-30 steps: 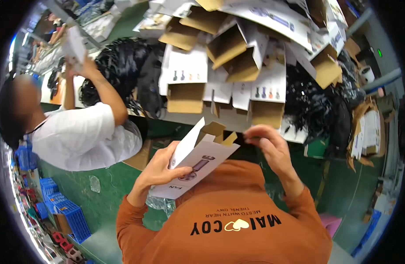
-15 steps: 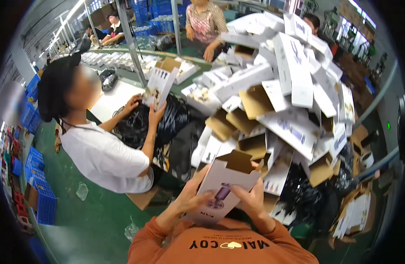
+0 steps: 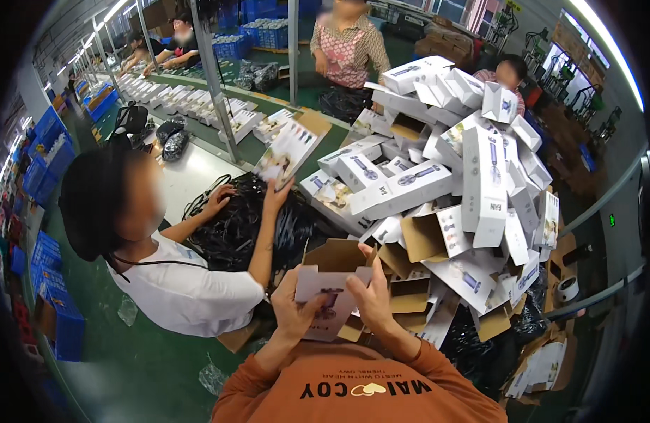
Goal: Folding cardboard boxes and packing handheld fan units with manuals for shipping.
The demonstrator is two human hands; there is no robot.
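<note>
Upright before my chest stands a white printed carton (image 3: 330, 285), its brown inner side showing at the open top. My left hand (image 3: 294, 308) grips its left side, thumb on the printed front. On the right side my right hand (image 3: 371, 295) clasps it, thumb on the front and fingers behind near the top edge. A big heap of similar white cartons (image 3: 409, 185) rises just beyond, several with open brown ends. To my left a co-worker in a white shirt (image 3: 191, 285) holds another printed carton (image 3: 293, 150) over a tangle of black cords (image 3: 229, 236).
A metal post (image 3: 210, 77) rises from the green workbench behind the cords. Rows of white cartons (image 3: 173, 95) line the far belt, with other people beyond. Blue crates (image 3: 60, 310) stand at the left. Black plastic bags (image 3: 473, 335) and a box of flattened cartons (image 3: 540, 366) lie right.
The carton in my hands has moved left and up in the picture and now stands more upright, its open top facing away. The co-worker's carton has tilted to the right.
</note>
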